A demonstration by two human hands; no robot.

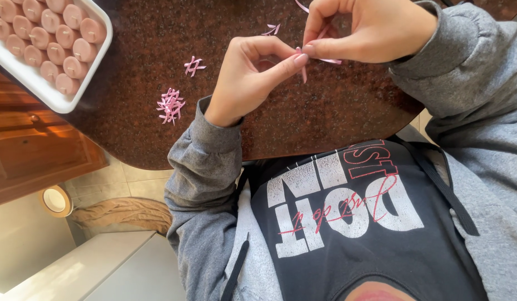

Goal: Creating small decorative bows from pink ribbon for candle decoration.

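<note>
My left hand (250, 75) and my right hand (364, 30) meet over a dark red speckled countertop (336, 111). Both pinch a thin pink ribbon (328, 60) between thumb and fingertips, and its short ends hang below the fingers. Grey sleeves cover both wrists. Left of my left hand lies a small heap of finished pink ribbon bows (170, 105), with a single bow (194, 66) above it and another bow (273, 29) near my fingers.
A white tray (44, 92) filled with several round pink candles (63, 39) stands at the top left corner of the counter. Below the counter edge are a wooden cabinet (35, 150), a tan cloth (125, 212) on the tiled floor and a white surface (102, 267).
</note>
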